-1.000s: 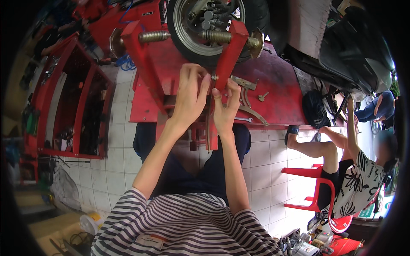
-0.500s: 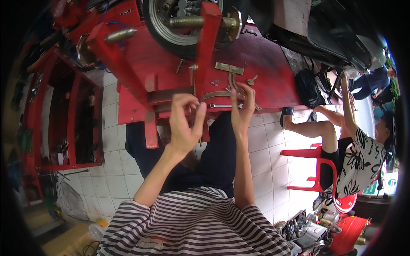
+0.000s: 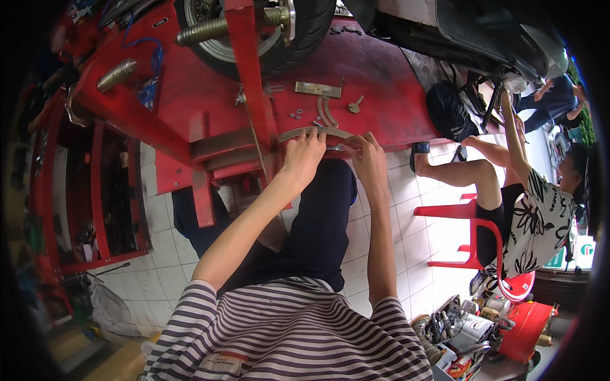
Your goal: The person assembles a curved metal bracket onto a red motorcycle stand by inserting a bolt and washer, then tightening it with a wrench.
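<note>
A curved flat metal strip [image 3: 293, 133] lies along the near edge of the red lift table. My left hand [image 3: 304, 155] has its fingers closed over the strip's middle, with the thumb hidden. The fingers of my right hand [image 3: 370, 155] bend together at the strip's right end. Between the hands, a combination wrench [image 3: 337, 148] shows only in part. Just beyond lie a second curved strip [image 3: 327, 113], a flat metal bracket [image 3: 318, 87], a key-like metal piece [image 3: 355, 105] and several nuts [image 3: 297, 113].
A red steel frame [image 3: 244, 70] with a threaded rod [image 3: 210, 32] rises left of my hands, before a wheel [image 3: 305, 47]. A dark bag [image 3: 448, 111] sits on the table's right. A person [image 3: 534, 222] sits on a red chair [image 3: 476, 235] at the right.
Both hands have come down from the air above the near edge onto the curved strip, their fingers closing. The view has shifted, so the table's things appear farther left.
</note>
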`<state>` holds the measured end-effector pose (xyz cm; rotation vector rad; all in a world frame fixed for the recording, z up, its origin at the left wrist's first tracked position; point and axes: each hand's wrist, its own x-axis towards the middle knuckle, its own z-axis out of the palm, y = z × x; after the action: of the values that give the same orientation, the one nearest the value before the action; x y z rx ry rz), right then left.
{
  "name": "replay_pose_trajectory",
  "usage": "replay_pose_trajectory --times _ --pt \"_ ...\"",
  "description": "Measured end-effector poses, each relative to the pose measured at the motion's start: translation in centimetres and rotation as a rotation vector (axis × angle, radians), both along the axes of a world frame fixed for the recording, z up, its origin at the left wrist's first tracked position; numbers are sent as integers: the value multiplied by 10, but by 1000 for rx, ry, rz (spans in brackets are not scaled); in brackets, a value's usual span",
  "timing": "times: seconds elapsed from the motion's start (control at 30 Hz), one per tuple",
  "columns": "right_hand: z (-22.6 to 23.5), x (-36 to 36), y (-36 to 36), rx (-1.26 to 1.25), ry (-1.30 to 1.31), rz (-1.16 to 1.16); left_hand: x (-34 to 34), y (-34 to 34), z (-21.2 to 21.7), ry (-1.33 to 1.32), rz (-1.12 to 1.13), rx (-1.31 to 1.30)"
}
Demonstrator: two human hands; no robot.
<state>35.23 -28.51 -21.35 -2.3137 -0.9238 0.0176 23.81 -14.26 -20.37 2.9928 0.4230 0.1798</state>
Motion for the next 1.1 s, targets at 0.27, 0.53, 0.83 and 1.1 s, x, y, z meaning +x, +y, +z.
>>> replay_pose_trajectory --times 0.27,0.53,0.83,1.1 --pt "0 15 6 -37 -113 101 5 7 -11 70 28 32" --pt "-7 22 8 68 49 114 9 10 -12 81 13 -11" --pt "-19 24 1 166 -17 196 13 10 -6 -31 -119 -164" --pt "-21 28 0 203 -107 242 11 9 23 -237 -148 -72"
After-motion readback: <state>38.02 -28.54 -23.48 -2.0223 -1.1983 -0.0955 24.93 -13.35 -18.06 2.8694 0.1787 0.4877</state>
